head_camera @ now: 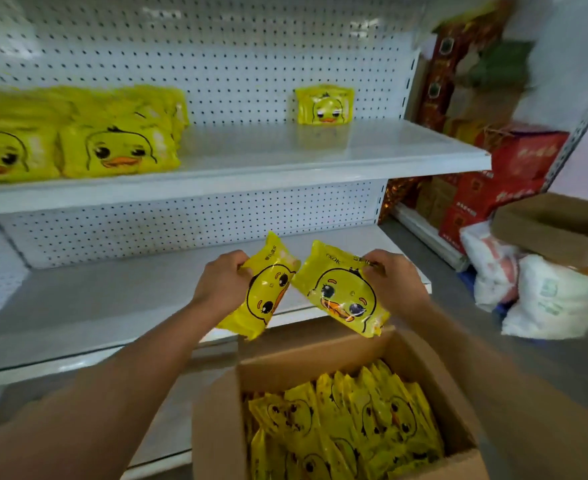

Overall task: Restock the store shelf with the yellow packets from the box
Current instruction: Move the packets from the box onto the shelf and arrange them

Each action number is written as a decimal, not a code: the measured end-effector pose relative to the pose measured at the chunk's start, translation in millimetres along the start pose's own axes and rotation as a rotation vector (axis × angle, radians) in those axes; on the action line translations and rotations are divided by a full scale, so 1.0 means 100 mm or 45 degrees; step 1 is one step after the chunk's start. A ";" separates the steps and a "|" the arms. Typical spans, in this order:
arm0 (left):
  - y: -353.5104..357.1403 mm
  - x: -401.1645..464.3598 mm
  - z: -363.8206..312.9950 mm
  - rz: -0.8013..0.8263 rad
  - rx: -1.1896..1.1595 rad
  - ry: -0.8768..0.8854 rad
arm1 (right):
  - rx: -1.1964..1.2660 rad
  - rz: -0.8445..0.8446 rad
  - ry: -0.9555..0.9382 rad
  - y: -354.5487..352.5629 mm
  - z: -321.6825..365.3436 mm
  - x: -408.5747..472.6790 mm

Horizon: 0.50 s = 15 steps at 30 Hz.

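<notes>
The left hand (221,284) grasps one glossy yellow plastic packet printed with a cartoon duck face (263,289) by its upper edge, and the right hand (387,284) pinches a second yellow duck-face packet (342,294) at its top corner; both packets hang tilted above the open brown cardboard box (216,427), nearly touching each other at their upper corners. Taking one in each hand likely halves the trips to the shelf. The box, standing on the floor just in front of the shelving, holds many more yellow packets (348,424) packed on edge, so most of the restocking seems left to do. On the upper white metal shelf (285,161) with its pegboard back, a row of upright yellow packets (112,147) fills the left side and a single packet (324,105) stands apart at the right, leaving a bare stretch between them where these two would probably go, faces forward to match.
</notes>
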<state>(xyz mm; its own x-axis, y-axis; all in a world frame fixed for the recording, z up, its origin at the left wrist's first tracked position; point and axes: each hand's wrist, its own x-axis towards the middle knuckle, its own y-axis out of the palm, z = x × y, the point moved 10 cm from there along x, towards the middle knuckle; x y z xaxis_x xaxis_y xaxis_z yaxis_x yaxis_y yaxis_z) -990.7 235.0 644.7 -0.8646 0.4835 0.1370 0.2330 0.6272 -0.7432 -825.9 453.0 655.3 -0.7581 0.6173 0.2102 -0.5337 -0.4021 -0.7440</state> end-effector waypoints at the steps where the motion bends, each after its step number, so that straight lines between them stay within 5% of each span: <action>1: -0.16 0.03 -0.03 -0.019 -0.002 0.007 | -0.003 -0.007 -0.031 -0.04 0.15 0.05; 15: -1.90 0.74 -0.11 -0.169 0.058 0.268 | -0.023 -0.200 -0.243 -0.24 1.84 0.71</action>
<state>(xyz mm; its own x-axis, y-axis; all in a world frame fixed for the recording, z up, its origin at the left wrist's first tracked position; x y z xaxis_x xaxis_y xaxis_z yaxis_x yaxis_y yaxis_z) -1093.8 158.3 802.7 -0.7731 0.5186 0.3652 0.0993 0.6677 -0.7378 -935.7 382.2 805.0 -0.7242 0.5318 0.4390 -0.6452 -0.2978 -0.7036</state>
